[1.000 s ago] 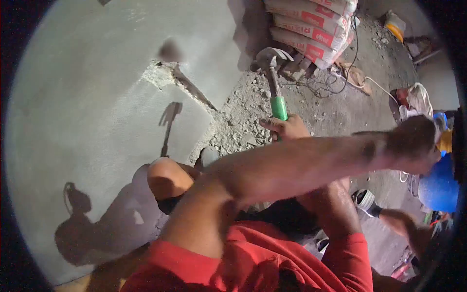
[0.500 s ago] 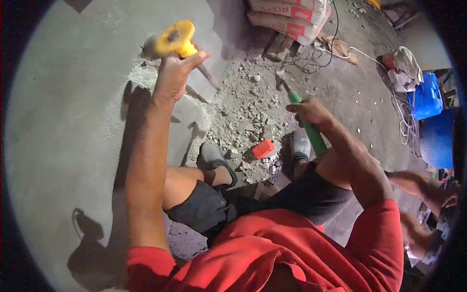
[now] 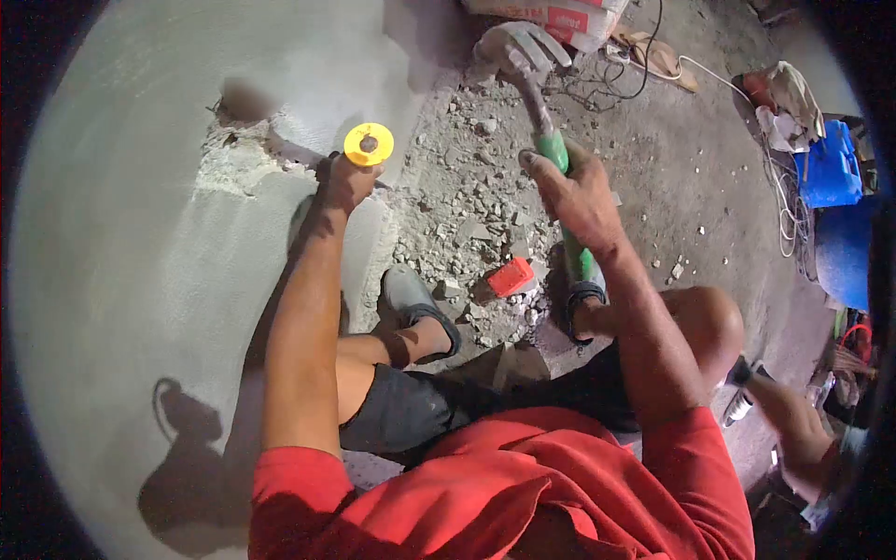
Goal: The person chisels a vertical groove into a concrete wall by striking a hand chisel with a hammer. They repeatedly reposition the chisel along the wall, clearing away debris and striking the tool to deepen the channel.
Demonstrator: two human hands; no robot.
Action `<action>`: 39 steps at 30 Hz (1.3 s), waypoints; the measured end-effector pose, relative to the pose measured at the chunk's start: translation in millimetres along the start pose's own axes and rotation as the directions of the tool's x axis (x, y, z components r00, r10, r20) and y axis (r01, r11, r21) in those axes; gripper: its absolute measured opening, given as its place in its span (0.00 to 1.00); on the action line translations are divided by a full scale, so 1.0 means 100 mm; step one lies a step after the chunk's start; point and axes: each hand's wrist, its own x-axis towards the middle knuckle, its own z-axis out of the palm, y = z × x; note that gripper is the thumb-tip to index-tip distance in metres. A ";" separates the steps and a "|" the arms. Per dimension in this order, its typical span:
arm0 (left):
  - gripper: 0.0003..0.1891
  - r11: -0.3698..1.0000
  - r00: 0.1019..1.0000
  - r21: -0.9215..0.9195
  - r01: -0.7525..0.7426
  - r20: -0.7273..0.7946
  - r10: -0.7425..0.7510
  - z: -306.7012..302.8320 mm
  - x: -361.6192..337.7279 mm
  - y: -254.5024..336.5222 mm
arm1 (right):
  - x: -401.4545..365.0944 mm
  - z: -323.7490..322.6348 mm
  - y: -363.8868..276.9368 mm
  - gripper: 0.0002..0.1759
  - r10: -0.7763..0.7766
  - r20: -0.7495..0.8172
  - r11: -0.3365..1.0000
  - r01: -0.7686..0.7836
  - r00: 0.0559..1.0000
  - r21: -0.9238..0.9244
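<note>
My left hand (image 3: pixel 353 183) is closed round a chisel with a round yellow guard (image 3: pixel 381 157), whose struck end faces up toward me. The chisel's shaft is mostly hidden below the guard. It stands beside the broken edge of a grey plastered wall (image 3: pixel 233 163). My right hand (image 3: pixel 581 198) grips the green handle of a hammer (image 3: pixel 553 149). The metal hammer head is raised, up and to the right of the chisel and apart from it. Between my feet, a red block (image 3: pixel 511 277) lies on the rubble.
Broken rubble (image 3: pixel 467 196) covers the floor along the wall. Cement bags (image 3: pixel 569 21) stand at the top, with cables beside them. A blue container (image 3: pixel 829 166) and a blue drum (image 3: pixel 843 257) are at the right. Another person's arm (image 3: pixel 789 420) shows at the lower right.
My left hand has moved down and right, and the yellow guard now faces me. My right hand has lifted the hammer upward. The other person's arms have shifted lower.
</note>
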 end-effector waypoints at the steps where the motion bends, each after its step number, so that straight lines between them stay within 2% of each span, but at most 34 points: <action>1: 0.18 0.998 0.997 -0.020 -0.065 -0.043 0.064 0.08 0.03 -0.08 | 0.03 0.05 0.07 0.24 0.058 0.027 0.998 -0.057 0.998 -0.035; 2: 0.18 0.991 0.988 -0.037 -0.131 -0.086 0.127 0.15 0.06 -0.17 | 0.07 0.10 0.10 0.24 0.065 0.029 0.997 -0.064 0.998 -0.032; 3: 0.18 0.991 0.989 -0.037 -0.126 -0.076 0.123 0.17 0.05 -0.15 | 0.08 0.17 0.11 0.23 0.045 0.069 0.998 -0.048 0.997 0.034; 4: 0.17 0.997 0.992 -0.009 -0.073 -0.104 0.072 0.19 0.03 -0.07 | 0.09 0.23 0.11 0.23 0.021 0.110 0.995 -0.032 0.994 0.096; 6: 0.16 1.000 0.989 0.021 -0.020 -0.147 0.023 0.15 0.01 0.09 | 0.11 0.36 0.14 0.25 -0.015 0.099 0.998 0.008 0.995 0.068; 8: 0.17 0.999 0.986 0.017 0.046 -0.163 -0.043 0.13 -0.06 0.17 | 0.12 0.46 0.16 0.26 -0.155 0.102 0.984 0.144 0.983 0.104; 9: 0.18 0.996 0.967 -0.064 -0.059 -0.251 0.041 0.19 -0.12 0.10 | 0.14 0.50 0.16 0.27 -0.229 0.122 0.967 0.212 0.966 0.140; 10: 0.18 0.997 0.968 -0.065 -0.051 -0.247 0.034 0.25 -0.15 0.02 | 0.14 0.56 0.18 0.27 -0.223 0.127 0.968 0.205 0.966 0.141; 12: 0.18 0.991 0.971 -0.132 -0.022 -0.238 -0.011 0.27 -0.24 -0.05 | 0.14 0.79 0.24 0.23 -0.343 0.003 0.937 0.342 0.939 0.070; 13: 0.18 0.992 0.971 -0.125 -0.020 -0.238 -0.011 0.23 -0.22 -0.04 | 0.15 0.97 0.39 0.24 -0.391 -0.008 0.907 0.387 0.920 0.166; 14: 0.17 0.999 0.971 0.036 -0.039 -0.233 0.046 0.20 -0.19 -0.03 | 0.15 1.13 0.56 0.26 -0.370 -0.024 0.923 0.370 0.929 0.105; 16: 0.17 0.937 0.970 0.341 -0.072 -0.196 0.146 0.22 -0.18 -0.07 | 0.34 1.27 0.77 0.28 -0.107 0.194 0.960 0.152 0.975 -0.235; 17: 0.17 0.973 0.949 0.009 -0.233 -0.219 0.229 0.15 -0.18 -0.16 | 0.38 1.27 0.80 0.28 -0.106 0.196 0.960 0.152 0.975 -0.235; 18: 0.17 0.970 0.945 0.013 -0.243 -0.222 0.240 0.13 -0.08 -0.14 | 0.45 1.23 0.66 0.29 -0.097 0.173 0.963 0.137 0.980 -0.234; 19: 0.16 0.994 0.979 0.030 -0.109 -0.172 0.113 0.12 0.01 -0.06 | 0.49 1.16 0.48 0.29 -0.088 0.151 0.963 0.123 0.985 -0.240; 20: 0.15 0.993 0.982 -0.085 -0.078 -0.178 0.062 0.13 -0.06 -0.03 | 0.42 1.09 0.35 0.29 -0.073 0.158 0.963 0.111 0.985 -0.247; 21: 0.14 0.979 0.983 -0.199 -0.047 -0.184 0.010 0.12 -0.14 0.04 | 0.38 0.99 0.10 0.30 -0.161 0.147 0.970 0.184 0.976 -0.159; 23: 0.15 0.984 0.975 -0.174 -0.025 -0.221 -0.014 0.11 -0.26 0.18 | 0.29 0.88 -0.27 0.30 -0.276 0.128 0.961 0.272 0.953 0.043; 24: 0.16 0.991 0.962 -0.135 -0.018 -0.272 -0.020 0.06 -0.25 0.21 | 0.27 0.94 -0.24 0.30 -0.281 0.127 0.960 0.278 0.951 0.045; 25: 0.19 0.987 0.943 -0.095 -0.129 -0.318 0.093 0.10 -0.20 0.13 | 0.25 1.05 -0.14 0.30 -0.423 0.009 0.905 0.422 0.906 0.056; 26: 0.19 0.988 0.942 -0.088 -0.128 -0.322 0.094 0.09 -0.23 0.04 | 0.23 1.17 0.03 0.31 -0.547 -0.112 0.831 0.555 0.830 0.051; 27: 0.21 1.000 0.972 0.008 0.018 -0.234 -0.016 -0.05 -0.29 0.29 | 0.29 1.29 0.40 0.32 -0.405 0.067 0.914 0.403 0.912 0.049; 28: 0.22 0.982 0.978 0.112 0.155 -0.159 -0.137 -0.13 -0.32 0.46 | 0.40 1.32 0.58 0.32 -0.412 0.063 0.911 0.410 0.909 0.049; 29: 0.25 0.994 0.984 -0.027 -0.102 -0.151 0.097 0.36 -0.14 -0.58 | 0.51 1.35 0.73 0.33 -0.200 0.226 0.946 0.248 0.953 -0.209; 30: 0.22 0.920 0.951 0.243 0.307 -0.116 -0.287 0.39 -0.23 -0.32 | 0.61 1.33 0.77 0.33 0.051 0.301 0.878 0.102 0.952 -0.468; 31: 0.21 0.931 0.982 0.314 0.187 -0.030 -0.188 0.41 -0.19 -0.26 | 0.59 1.22 0.72 0.31 -0.010 0.294 0.879 0.149 0.956 -0.454; 32: 0.19 0.926 0.990 0.369 0.078 0.080 -0.116 0.49 -0.24 -0.26 | 0.60 1.14 0.64 0.31 0.003 0.287 0.878 0.135 0.958 -0.460; 33: 0.18 0.923 0.989 0.356 -0.146 0.027 0.146 0.61 -0.32 -0.31 | 0.57 1.08 0.55 0.32 -0.083 0.193 0.924 0.148 0.978 -0.353; 34: 0.17 0.866 0.919 0.355 -0.353 -0.041 0.392 0.67 -0.42 -0.32 | 0.54 1.03 0.45 0.32 -0.162 0.094 0.952 0.180 0.982 -0.246; 35: 0.19 0.991 0.990 0.008 -0.133 -0.038 0.133 0.78 -0.44 -0.26 | 0.55 0.96 0.32 0.32 -0.145 0.070 0.976 0.154 0.987 -0.152; 36: 0.19 0.993 0.991 -0.035 0.113 0.077 -0.111 0.37 -0.60 0.38 | 0.60 0.93 0.31 0.32 -0.159 0.080 0.973 0.170 0.984 -0.155; 38: 0.19 0.990 0.986 -0.007 -0.139 -0.094 0.137 0.70 -0.62 0.41 | 0.71 0.83 0.36 0.30 -0.131 -0.096 0.986 0.120 0.987 -0.115; 39: 0.18 0.961 0.955 0.057 -0.271 -0.113 0.276 0.99 -0.58 0.20 | 0.72 0.75 0.47 0.30 -0.140 -0.093 0.985 0.128 0.986 -0.118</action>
